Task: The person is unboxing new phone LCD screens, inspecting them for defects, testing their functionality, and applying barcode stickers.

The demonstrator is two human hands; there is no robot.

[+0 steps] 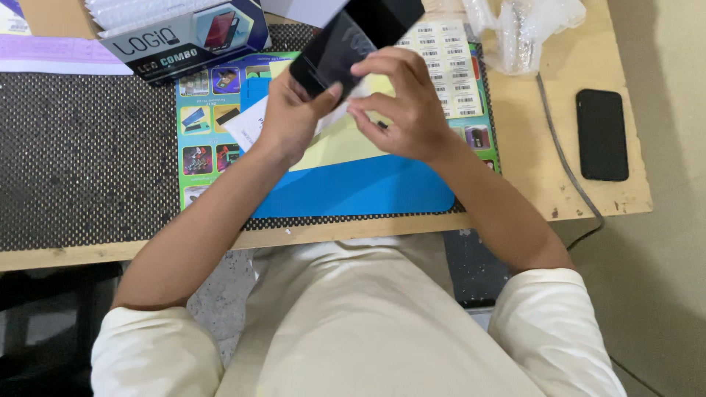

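Observation:
My left hand [293,114] grips a black flat phone [353,40] by its lower end and holds it tilted above the desk. My right hand [401,103] has its fingers pinched at the phone's lower edge, over a white paper wipe or slip [246,121] that sticks out under the left hand. Below the hands lie a pale yellow sheet [338,143] and a blue work mat [360,187].
A black perforated mat [88,154] covers the left of the wooden desk [529,147]. A second black phone [601,134] lies at the right beside a grey cable [559,158]. A product box [184,37], barcode sticker sheet [448,62] and bubble wrap [526,29] sit at the back.

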